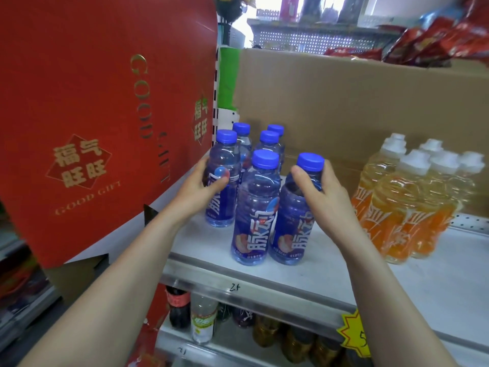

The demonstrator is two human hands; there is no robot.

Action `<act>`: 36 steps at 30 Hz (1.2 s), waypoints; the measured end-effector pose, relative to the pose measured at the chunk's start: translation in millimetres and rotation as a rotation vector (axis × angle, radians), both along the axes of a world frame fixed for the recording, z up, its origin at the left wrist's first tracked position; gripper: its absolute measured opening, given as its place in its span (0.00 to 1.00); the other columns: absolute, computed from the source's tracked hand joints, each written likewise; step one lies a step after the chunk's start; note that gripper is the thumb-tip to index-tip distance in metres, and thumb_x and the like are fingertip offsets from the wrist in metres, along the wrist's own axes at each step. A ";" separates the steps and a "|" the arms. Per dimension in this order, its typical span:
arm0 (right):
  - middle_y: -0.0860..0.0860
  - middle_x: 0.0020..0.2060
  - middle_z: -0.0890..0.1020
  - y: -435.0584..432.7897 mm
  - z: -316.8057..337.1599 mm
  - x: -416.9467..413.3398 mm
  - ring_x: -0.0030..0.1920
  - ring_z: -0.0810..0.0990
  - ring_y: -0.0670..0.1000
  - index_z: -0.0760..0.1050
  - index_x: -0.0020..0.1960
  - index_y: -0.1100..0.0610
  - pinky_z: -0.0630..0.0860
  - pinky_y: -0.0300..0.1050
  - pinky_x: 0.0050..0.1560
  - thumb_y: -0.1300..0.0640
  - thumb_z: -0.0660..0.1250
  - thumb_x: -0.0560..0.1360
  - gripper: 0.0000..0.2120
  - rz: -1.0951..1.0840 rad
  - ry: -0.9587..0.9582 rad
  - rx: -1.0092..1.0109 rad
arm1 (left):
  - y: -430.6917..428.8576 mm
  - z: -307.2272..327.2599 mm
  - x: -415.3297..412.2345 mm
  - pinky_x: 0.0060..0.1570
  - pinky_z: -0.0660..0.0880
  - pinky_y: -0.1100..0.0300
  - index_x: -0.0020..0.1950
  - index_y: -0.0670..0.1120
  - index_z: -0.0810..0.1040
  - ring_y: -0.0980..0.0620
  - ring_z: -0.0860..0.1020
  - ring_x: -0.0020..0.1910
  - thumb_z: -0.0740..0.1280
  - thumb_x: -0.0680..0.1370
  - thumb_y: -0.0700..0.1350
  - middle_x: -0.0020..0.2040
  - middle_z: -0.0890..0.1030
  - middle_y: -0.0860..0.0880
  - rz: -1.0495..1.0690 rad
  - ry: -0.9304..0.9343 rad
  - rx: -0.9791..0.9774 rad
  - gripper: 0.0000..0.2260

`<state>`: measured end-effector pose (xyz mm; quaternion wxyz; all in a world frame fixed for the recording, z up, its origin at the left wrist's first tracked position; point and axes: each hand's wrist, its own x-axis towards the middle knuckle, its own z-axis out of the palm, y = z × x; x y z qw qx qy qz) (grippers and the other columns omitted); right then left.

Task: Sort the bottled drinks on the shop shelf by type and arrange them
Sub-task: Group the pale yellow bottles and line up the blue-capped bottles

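Several blue-capped bottles with blue labels stand in a group on the white shelf (304,282). My left hand (201,186) grips the left bottle of the middle row (223,205) at its waist. My right hand (320,192) grips the front right blue bottle (291,234) just below its cap. Between them stands another front blue bottle (255,215), untouched. To the right, several orange drink bottles with white caps (412,202) stand together in a cluster.
A large red gift box (87,123) leans against the shelf's left side. A brown cardboard box (344,102) fills the back of the shelf, with red snack packets (436,41) above. The lower shelf holds assorted bottles (203,319). A yellow price tag (354,332) hangs on the shelf edge.
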<state>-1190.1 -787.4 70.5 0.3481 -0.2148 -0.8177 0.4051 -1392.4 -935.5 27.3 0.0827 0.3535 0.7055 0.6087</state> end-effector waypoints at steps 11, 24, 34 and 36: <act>0.38 0.55 0.81 8.4 -5.5 1.4 0.56 0.81 0.42 0.69 0.66 0.42 0.75 0.45 0.54 0.42 0.60 0.82 0.13 0.104 -0.023 -0.038 | -10.7 2.8 84.4 0.65 0.71 0.56 0.75 0.58 0.62 0.58 0.71 0.67 0.72 0.68 0.64 0.70 0.70 0.58 0.047 0.441 -0.051 0.38; 0.47 0.56 0.80 -53.6 -11.5 -57.5 0.54 0.79 0.51 0.67 0.60 0.45 0.70 0.45 0.48 0.37 0.65 0.77 0.18 0.028 0.042 0.187 | -59.8 17.7 25.1 0.65 0.74 0.50 0.76 0.58 0.62 0.64 0.78 0.60 0.76 0.70 0.42 0.64 0.78 0.62 -0.006 0.294 -0.070 0.40; 0.50 0.55 0.81 17.2 23.7 -74.2 0.53 0.78 0.50 0.73 0.63 0.54 0.72 0.44 0.53 0.43 0.61 0.82 0.17 -0.065 0.141 0.098 | -52.4 20.3 31.2 0.68 0.60 0.67 0.80 0.52 0.55 0.62 0.63 0.73 0.76 0.72 0.47 0.76 0.62 0.56 0.205 0.460 -0.059 0.42; 0.50 0.56 0.80 38.0 31.9 -92.6 0.54 0.79 0.51 0.72 0.67 0.55 0.71 0.43 0.53 0.44 0.64 0.81 0.19 -0.059 0.008 0.127 | -45.4 21.6 40.0 0.70 0.57 0.66 0.80 0.52 0.51 0.61 0.59 0.74 0.78 0.69 0.50 0.78 0.59 0.55 0.240 0.497 -0.069 0.48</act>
